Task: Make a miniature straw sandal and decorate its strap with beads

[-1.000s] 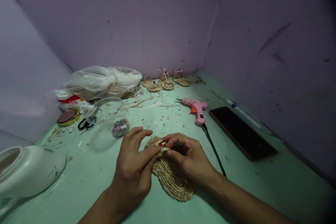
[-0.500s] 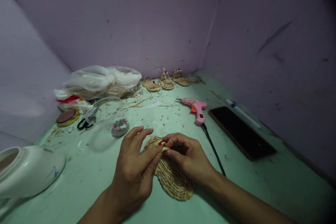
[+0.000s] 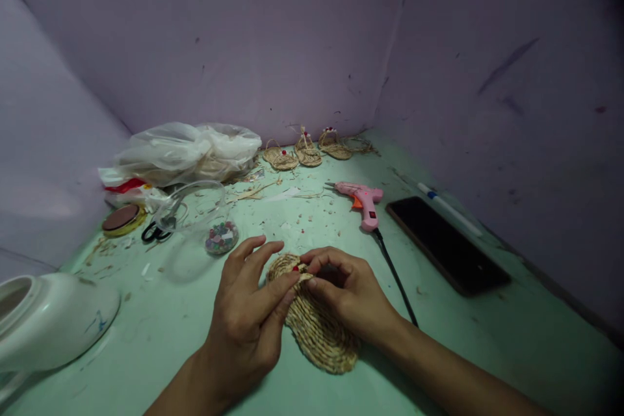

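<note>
A woven straw sole (image 3: 324,331) lies on the green table, tilted between my hands. Near its far end sits a small red bead (image 3: 295,269), beside a short woven strap (image 3: 305,276). My left hand (image 3: 253,312) has its thumb and index finger pressed at the strap and bead, the other fingers raised. The fingertips of my right hand (image 3: 346,289) pinch the right end of the strap.
A pink glue gun (image 3: 363,201) with a black cord and a dark phone (image 3: 446,244) lie right. Small sandals (image 3: 308,153) and a plastic bag (image 3: 190,149) stand behind. Left are a bead container (image 3: 221,238), scissors (image 3: 156,231) and a white pot (image 3: 63,318).
</note>
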